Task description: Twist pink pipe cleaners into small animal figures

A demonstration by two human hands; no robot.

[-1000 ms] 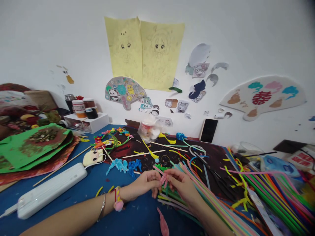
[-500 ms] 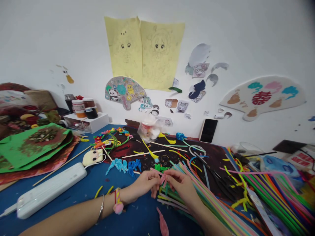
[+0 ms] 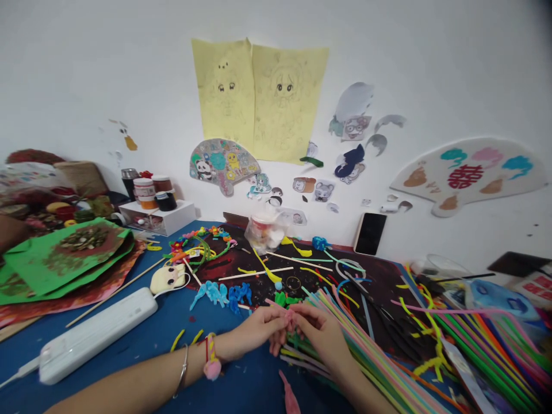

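The left hand (image 3: 262, 325) and right hand (image 3: 319, 329) pinch a pink strip (image 3: 290, 316) in a narrow grip, lower centre; it looks bunched but unfinished; a pink piece (image 3: 290, 397) below seems already shaped; pastel stems (image 3: 366, 348) crowd the right hand; lower left, blue tabletop (image 3: 233, 382) gives more room, before a white power strip (image 3: 101, 333).

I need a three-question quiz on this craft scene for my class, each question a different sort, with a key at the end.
1. What colour is the small piece held between the left hand and the right hand?
2. True or false: the phone stands propped at the back of the table.
3. On the left wrist is: (A) a wristwatch; (B) a bracelet with a pink pompom; (C) a glove.
Key: 1. Pink. 2. True. 3. B.
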